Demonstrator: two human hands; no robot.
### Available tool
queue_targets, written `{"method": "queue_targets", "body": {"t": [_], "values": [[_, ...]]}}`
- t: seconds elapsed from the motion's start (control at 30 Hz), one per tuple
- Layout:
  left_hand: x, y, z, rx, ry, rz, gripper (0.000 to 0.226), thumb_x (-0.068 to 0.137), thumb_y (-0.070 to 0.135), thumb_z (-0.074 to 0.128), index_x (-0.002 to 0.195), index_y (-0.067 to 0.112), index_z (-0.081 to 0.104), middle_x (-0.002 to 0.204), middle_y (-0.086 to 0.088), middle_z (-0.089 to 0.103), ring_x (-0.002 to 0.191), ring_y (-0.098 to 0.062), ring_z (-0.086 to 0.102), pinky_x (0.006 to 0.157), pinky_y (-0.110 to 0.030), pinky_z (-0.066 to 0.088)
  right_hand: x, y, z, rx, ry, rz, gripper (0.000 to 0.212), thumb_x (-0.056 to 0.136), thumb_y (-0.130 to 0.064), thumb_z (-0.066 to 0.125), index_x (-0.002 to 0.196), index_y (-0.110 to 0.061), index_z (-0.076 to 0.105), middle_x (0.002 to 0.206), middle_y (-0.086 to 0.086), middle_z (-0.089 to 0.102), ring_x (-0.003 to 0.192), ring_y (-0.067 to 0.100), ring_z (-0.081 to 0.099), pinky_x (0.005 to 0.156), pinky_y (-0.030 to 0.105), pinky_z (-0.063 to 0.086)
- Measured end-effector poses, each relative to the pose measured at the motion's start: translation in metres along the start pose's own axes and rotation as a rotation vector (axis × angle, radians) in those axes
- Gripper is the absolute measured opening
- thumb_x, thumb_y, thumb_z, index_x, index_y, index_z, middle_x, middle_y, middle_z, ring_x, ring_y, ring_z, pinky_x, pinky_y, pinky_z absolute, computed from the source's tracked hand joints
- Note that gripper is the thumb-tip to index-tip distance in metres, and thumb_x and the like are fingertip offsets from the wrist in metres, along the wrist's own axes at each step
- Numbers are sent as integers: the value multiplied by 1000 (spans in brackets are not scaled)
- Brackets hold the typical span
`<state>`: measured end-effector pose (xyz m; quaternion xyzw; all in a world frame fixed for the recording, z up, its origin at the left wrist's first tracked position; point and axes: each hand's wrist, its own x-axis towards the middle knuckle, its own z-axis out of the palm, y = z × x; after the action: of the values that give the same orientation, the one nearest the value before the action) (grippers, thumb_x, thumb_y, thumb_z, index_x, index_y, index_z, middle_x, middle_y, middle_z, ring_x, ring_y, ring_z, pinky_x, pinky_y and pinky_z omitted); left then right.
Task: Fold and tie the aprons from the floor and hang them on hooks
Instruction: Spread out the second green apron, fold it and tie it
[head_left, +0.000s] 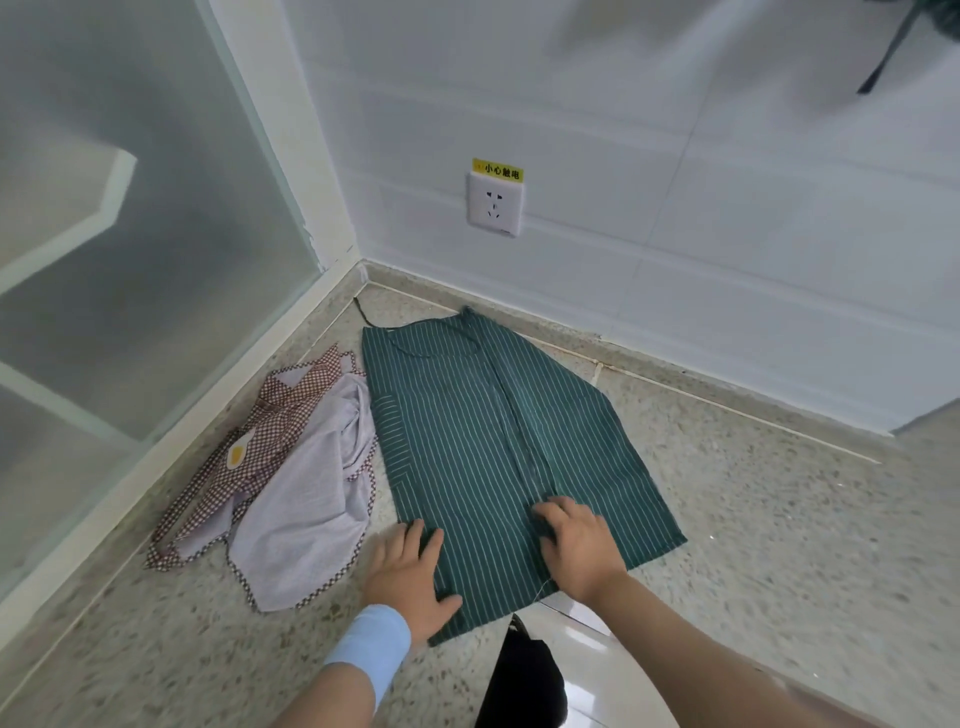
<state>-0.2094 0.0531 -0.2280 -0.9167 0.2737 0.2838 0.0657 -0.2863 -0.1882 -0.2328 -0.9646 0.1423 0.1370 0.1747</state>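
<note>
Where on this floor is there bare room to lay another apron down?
Bare floor lies right of the green striped apron, out to the skirting, and near left, before the checked apron. The corner is crowded: both aprons lie close together, with the left hand and right hand on the green one.

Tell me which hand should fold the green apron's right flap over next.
Probably right. The right hand sits at the green apron's centre fold, nearest the flap lying out to the right. The left hand lies flat on the near left corner, well placed to hold it down.
</note>
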Motion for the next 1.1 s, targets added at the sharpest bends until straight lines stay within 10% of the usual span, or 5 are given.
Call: {"method": "queue_targets", "body": {"t": [0.4,0.63,0.8,0.9,1.1], "values": [[59,102,-49,-222,2,270,51,96,39,49,145,35,37,140,7,32,129,-17,33,100,-37,45,8,87,-38,80,-106,493,73,88,-38,71,148,-32,31,159,6,17,142,28,25,106,49,43],[70,109,-56,-402,-147,195,53,95,43,50,146,37,37,145,6,36,139,-21,27,111,-42,37,16,79,-57,559,-12,631,74,84,-14,59,147,-14,20,93,2,60,84,22,62,74,39,53],[57,96,-94,-1299,-119,-11,40,100,45,47,134,25,52,121,3,63,103,-18,66,93,-42,55,16,27,-92,778,-22,309,23,85,-14,58,99,-25,73,80,-9,72,75,9,68,78,34,58],[45,74,-108,-1639,-176,-60,39,98,53,45,125,26,55,118,-5,65,102,-30,68,82,-46,59,14,-14,-85,665,-102,-20,23,91,-20,60,100,-32,78,111,-8,68,105,9,59,98,27,45],[34,28,-78,-1291,-9,-361,35,87,24,70,118,18,54,103,-5,67,90,-24,68,68,-43,62,20,-65,-60,656,-519,-176,36,84,-60,59,111,-39,73,151,-11,44,138,11,40,119,39,25]]}}
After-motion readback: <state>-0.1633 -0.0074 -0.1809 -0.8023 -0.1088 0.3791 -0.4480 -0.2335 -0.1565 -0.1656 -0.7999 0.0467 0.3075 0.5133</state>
